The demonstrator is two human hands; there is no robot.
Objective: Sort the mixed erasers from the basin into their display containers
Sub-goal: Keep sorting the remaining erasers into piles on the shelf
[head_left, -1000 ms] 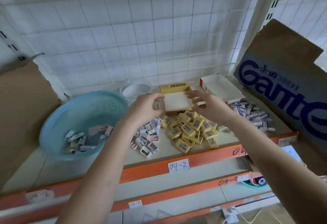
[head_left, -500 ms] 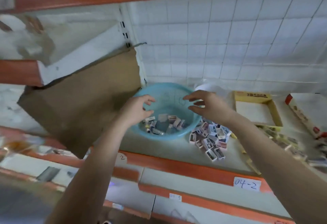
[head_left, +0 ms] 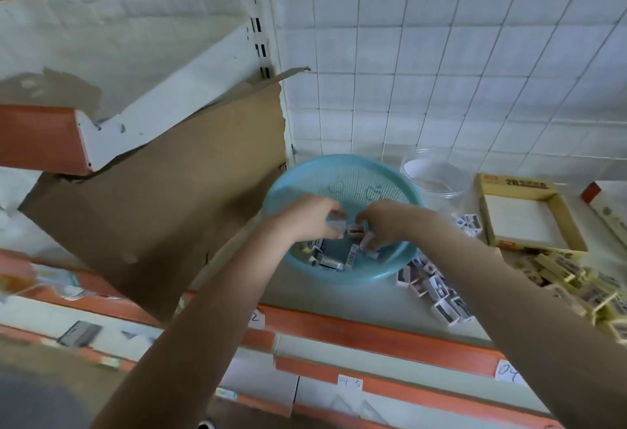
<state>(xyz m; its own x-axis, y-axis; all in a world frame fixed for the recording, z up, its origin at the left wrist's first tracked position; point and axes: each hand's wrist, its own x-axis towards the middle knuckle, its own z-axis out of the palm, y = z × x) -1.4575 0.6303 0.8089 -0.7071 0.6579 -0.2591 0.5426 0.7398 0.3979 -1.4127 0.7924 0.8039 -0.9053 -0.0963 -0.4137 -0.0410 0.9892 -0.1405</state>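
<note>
Left hand (head_left: 314,221): I've lowered it into the basin (head_left: 353,176), now pinching a pale eraser (head_left: 336,225).
Right hand (head_left: 386,225): likewise down, gripping a pinkish eraser (head_left: 367,244).

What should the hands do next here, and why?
Probably lift both hands clear of the blue basin and carry their erasers to the white-sleeved pile or yellow pile beside it. The left hand seems to pinch a pale eraser, the right hand a second eraser.

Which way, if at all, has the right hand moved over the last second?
Yes. Judged against the yellow box, the right hand has gone leftward, from over that box into the blue basin, now reaching among the erasers.
</note>
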